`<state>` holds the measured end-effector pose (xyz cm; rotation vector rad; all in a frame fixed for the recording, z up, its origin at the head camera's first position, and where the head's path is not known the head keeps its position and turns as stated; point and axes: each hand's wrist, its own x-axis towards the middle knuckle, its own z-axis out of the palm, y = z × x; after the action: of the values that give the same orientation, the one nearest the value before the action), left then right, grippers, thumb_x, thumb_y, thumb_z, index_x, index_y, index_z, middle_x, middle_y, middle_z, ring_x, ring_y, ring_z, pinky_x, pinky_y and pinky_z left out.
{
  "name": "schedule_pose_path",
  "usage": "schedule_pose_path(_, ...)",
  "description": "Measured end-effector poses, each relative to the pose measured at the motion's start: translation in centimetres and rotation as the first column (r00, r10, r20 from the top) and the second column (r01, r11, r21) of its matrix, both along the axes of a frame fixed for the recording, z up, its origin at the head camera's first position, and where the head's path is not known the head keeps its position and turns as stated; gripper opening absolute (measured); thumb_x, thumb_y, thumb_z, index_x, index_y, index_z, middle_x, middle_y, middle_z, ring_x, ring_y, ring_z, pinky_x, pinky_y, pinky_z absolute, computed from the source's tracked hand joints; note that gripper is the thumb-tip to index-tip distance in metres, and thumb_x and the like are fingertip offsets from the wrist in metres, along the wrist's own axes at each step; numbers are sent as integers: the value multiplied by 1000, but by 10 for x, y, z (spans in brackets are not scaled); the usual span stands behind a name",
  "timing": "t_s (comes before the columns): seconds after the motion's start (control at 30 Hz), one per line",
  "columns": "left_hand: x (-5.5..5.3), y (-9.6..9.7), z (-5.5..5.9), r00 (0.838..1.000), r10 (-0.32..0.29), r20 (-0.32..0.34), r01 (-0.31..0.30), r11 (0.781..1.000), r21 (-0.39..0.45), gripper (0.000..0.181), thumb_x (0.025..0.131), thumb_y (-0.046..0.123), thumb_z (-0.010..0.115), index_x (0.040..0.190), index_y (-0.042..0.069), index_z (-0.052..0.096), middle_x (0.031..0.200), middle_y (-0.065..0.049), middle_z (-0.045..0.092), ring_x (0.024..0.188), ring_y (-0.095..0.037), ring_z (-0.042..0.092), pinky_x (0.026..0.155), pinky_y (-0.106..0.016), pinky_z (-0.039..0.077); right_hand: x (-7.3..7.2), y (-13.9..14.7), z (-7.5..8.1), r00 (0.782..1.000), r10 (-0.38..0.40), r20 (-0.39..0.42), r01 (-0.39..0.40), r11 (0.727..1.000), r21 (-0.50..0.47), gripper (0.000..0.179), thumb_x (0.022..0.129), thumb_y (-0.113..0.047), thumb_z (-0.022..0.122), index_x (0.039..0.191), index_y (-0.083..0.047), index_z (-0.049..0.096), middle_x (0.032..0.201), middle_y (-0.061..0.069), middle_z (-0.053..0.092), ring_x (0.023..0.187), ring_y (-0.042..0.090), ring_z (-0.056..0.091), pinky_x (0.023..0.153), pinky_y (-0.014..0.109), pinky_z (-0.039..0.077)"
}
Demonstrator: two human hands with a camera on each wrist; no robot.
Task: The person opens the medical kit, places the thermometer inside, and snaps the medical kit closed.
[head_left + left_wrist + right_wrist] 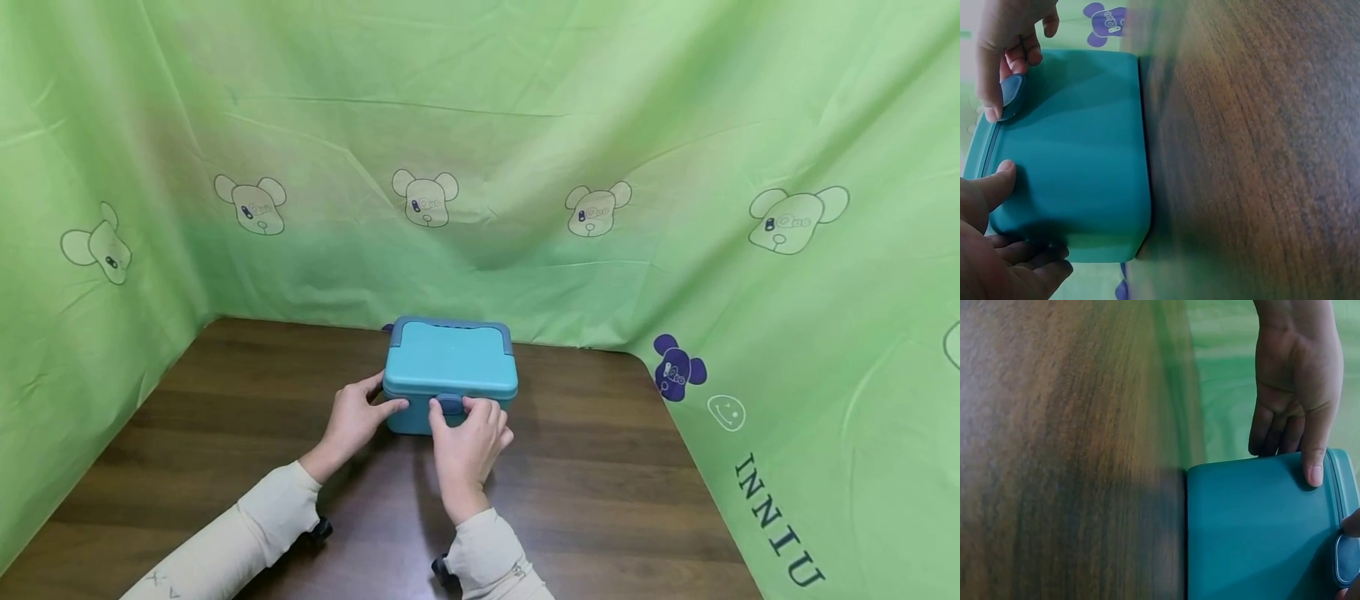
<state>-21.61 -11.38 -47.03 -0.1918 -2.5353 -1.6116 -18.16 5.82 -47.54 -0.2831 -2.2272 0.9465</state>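
Observation:
A teal lunch-box-like case [452, 360] stands upright on the brown table, its lid down and a grey-blue handle folded flat along the lid's back edge. At its front left corner my left hand [354, 419] grips it, thumb on the front wall and fingers against the left side, as the left wrist view shows. My right hand [470, 450] pinches the dark blue front latch [450, 404] between the thumb at its left and fingers at its right. The right wrist view catches the latch [1348, 559] only partly, with few fingertips beside it.
Wood-grain table [600, 483] surrounds the case on its front and sides. Green cloth [480, 108] with bear prints hangs close behind the case and along both sides of the table.

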Motion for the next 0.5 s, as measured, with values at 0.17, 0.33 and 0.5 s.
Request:
schedule_pose_path(0.17, 0, -1, -1, 1000, 3, -1, -3, 1000, -18, 73, 86, 31, 84, 148, 5, 53, 143, -15, 61, 131, -33, 59, 101, -50, 54, 0, 0, -4, 1000, 1, -21, -1, 1000, 10, 46, 79, -46, 87, 99, -12, 63, 96, 6, 63, 93, 27, 55, 88, 47, 35)
schedule_pose_path(0.33, -1, -2, -3, 1000, 5, -2, -5, 999, -35, 74, 86, 32, 84, 148, 5, 53, 142, -14, 61, 130, -32, 60, 100, -50, 54, 0, -1, -9, 999, -1, -55, 1, 1000, -7, 45, 79, -44, 89, 98, -12, 64, 96, 5, 64, 93, 26, 55, 88, 49, 34)
schedule_pose_path(0.5, -2, -3, -1, 1000, 4, -16, -5, 999, -48, 73, 86, 32, 84, 147, 6, 54, 140, -14, 63, 128, -31, 61, 98, -50, 55, -1, -6, -13, 993, -25, -112, 14, 995, -94, 45, 78, -42, 90, 98, -11, 65, 98, 5, 64, 94, 26, 56, 89, 50, 34)
